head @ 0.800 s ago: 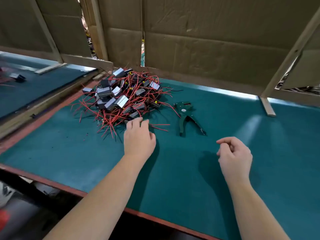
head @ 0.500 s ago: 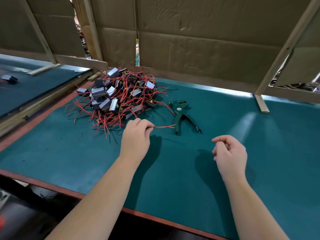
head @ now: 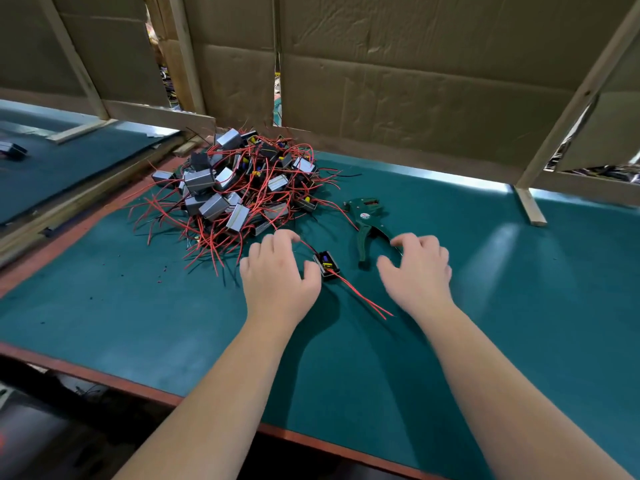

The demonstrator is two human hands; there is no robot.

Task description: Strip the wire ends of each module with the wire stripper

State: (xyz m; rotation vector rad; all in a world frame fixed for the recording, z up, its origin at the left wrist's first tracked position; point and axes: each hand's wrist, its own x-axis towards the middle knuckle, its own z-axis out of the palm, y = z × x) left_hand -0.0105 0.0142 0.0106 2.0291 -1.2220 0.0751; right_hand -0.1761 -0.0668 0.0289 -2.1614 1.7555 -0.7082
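A pile of grey and black modules [head: 239,188] with tangled red wires lies on the green mat at the back left. One black module [head: 327,263] with yellow parts lies apart from it, its two red wire ends trailing toward me. My left hand [head: 277,275] has its thumb against this module and its curled fingers on the module's other red wire. The green wire stripper [head: 367,216] lies on the mat to the right of the pile. My right hand [head: 419,268] hovers over its handles with fingers spread and holds nothing; it is blurred.
A cardboard wall [head: 398,91] on a wooden frame closes the back, with a wooden foot [head: 530,209] standing on the mat. The bench's red front edge [head: 104,379] is near me. A second bench [head: 52,168] lies to the left. Small insulation scraps [head: 159,271] dot the mat.
My left hand pulled one module out of the pile by its red wire toward me. My right hand moved forward and left to just over the stripper's handles.
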